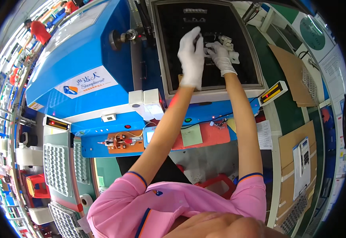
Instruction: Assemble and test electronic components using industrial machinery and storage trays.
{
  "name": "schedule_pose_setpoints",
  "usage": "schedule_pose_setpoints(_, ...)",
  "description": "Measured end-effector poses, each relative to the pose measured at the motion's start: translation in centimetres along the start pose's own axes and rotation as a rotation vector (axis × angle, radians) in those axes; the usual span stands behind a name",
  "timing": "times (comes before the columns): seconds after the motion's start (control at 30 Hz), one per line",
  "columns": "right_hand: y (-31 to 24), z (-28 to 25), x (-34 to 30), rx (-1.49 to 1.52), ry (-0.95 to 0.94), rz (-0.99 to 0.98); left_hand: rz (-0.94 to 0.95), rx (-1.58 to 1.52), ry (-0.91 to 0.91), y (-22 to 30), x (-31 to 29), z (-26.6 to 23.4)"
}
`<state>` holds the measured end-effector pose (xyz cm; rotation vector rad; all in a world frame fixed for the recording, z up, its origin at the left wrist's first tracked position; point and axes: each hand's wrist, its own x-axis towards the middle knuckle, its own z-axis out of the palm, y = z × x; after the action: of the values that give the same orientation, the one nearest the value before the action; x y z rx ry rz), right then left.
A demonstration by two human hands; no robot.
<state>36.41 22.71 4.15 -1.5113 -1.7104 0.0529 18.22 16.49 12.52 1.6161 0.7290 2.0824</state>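
Observation:
Both my hands wear white gloves and reach into the dark, framed work bay [169, 47] of a blue machine. My left hand [191, 59] is raised at the left of a small metal fixture [226, 42], its fingers stretched upward and the thumb apart from them. No held thing shows in it. Just in front of the fixture, my right hand [219, 58] has its fingers bent together over a small part, too hidden to name. A pale plate [234, 57] shows beside its wrist. Farther back lie two small rows of clear parts [194, 11].
The machine's blue housing [85, 55] rises at the left. Yellow-black sensor bars [272, 93] flank the front. An orange-brown block with a clamp [125, 142] and a green note [191, 135] lie on the front ledge. Clear trays [57, 168] stand left, cardboard [294, 75] right.

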Motion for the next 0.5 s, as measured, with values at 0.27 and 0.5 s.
schedule_pose_setpoints(0.27,-2.9,-0.2,0.7,-0.135,-0.11,-0.062,0.065,0.226,-1.141,7.9,-9.9,-17.1)
schedule_pose_setpoints(0.5,-6.0,-4.1,-1.8,-0.281,0.16,0.087,0.547,0.804,-1.546,7.4,-11.9,-20.8)
